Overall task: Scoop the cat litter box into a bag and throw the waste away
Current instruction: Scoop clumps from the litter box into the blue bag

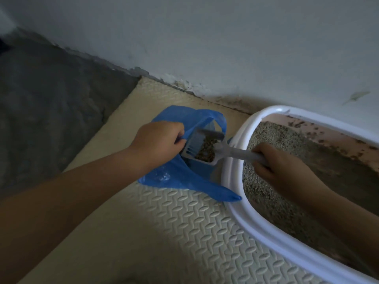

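Loaded scoop at the mouth of the blue bag, middle of the frame.

The left hand [158, 140] has the rim of the bag [184, 175], fingers [176, 130] curled round the plastic and holding the mouth open on the cream mat [184, 232]. Right of centre, the right hand [276, 167] is wrapped round the handle of the grey scoop [221, 149], its fingers [259, 150] fully closed on it. The scoop's head sits in the bag's mouth with brown clumps [207, 148] lying in it (in the scoop, not down in the bag). The handle crosses the white rim of the litter box [231, 181], which fills the lower right, right up against the bag. There is grey litter [258, 193] inside and dark specks on the pink inner wall. A pale wall [205, 48] runs across the top, with grey floor [51, 99] at upper left.
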`<action>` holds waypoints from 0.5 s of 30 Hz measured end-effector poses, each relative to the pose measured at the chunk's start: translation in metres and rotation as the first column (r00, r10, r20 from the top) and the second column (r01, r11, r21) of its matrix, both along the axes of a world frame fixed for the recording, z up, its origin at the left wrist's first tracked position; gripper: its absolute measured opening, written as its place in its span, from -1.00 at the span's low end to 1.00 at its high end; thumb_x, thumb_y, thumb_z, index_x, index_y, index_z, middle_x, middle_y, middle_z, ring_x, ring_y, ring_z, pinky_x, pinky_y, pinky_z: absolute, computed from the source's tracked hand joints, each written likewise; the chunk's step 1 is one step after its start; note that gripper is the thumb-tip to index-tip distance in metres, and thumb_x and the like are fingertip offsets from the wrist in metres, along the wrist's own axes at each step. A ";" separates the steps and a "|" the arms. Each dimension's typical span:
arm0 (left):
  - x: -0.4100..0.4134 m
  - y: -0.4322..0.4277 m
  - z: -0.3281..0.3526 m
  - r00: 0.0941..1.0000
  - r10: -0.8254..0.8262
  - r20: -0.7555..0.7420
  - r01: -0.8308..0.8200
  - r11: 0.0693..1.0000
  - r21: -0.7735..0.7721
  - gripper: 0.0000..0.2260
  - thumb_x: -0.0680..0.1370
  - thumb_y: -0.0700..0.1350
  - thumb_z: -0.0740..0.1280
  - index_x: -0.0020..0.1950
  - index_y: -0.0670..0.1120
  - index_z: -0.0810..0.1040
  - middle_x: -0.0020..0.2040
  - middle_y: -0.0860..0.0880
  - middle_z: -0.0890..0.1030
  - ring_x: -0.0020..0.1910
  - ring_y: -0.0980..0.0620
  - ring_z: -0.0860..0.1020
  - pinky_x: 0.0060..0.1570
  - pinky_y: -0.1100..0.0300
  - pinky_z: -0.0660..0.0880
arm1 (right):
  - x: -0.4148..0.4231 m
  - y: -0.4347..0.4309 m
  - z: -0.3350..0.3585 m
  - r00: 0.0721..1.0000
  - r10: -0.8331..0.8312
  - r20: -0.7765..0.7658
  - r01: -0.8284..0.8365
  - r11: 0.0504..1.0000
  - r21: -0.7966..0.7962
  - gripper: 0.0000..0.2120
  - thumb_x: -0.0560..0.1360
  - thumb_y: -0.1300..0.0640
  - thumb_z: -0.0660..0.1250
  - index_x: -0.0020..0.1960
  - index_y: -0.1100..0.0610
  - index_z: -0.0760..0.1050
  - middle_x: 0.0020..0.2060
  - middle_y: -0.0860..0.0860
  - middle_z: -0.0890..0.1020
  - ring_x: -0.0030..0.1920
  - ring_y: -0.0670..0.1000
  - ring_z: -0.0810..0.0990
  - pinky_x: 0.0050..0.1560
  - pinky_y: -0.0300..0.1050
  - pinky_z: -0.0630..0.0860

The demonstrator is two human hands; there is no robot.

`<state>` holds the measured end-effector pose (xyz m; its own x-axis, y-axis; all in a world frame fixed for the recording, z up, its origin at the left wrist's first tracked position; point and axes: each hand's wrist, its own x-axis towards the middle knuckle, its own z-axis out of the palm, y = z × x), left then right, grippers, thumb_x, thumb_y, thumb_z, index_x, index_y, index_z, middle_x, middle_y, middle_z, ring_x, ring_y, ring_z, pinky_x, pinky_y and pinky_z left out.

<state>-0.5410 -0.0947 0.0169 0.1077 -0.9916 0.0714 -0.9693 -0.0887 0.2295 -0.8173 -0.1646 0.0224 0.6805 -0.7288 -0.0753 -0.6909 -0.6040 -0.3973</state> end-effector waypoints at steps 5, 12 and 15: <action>0.016 0.003 0.004 0.872 0.169 -0.459 -0.158 0.985 0.062 -0.90 0.48 -0.02 0.42 -0.16 0.05 0.52 -0.30 0.11 0.57 -0.30 0.18 0.52 -0.30 0.25 0.39 | 0.038 0.007 -0.003 0.998 0.057 -0.005 -0.057 0.996 -0.066 -0.75 0.53 0.26 0.27 0.19 0.13 0.39 -0.03 0.04 0.50 -0.25 0.13 0.54 -0.27 0.05 0.47; 0.028 0.007 -0.001 0.792 0.205 -0.575 -0.212 0.976 0.055 -0.88 0.47 0.00 0.43 -0.22 0.10 0.51 -0.34 0.07 0.57 -0.37 0.15 0.51 -0.28 0.23 0.40 | 0.062 0.007 -0.018 0.997 0.072 0.026 -0.069 0.992 -0.105 -0.44 0.43 0.41 0.24 0.39 0.11 0.34 0.03 0.12 0.42 -0.13 0.18 0.53 -0.14 0.03 0.49; 0.025 0.008 -0.001 0.797 0.195 -0.572 -0.192 0.979 0.066 -0.89 0.48 0.00 0.42 -0.21 0.09 0.53 -0.34 0.08 0.57 -0.35 0.14 0.52 -0.26 0.22 0.42 | 0.063 0.009 -0.024 0.986 -0.005 0.166 0.007 1.000 -0.013 -0.60 0.56 0.31 0.14 0.37 0.08 0.39 0.01 0.10 0.43 -0.07 0.12 0.49 -0.06 -0.06 0.40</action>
<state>-0.5155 -0.0872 0.0164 0.3173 -0.9458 -0.0686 -0.6240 -0.2627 0.7359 -0.7538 -0.1555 -0.0020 0.6784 -0.7331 0.0476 -0.6198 -0.6060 -0.4986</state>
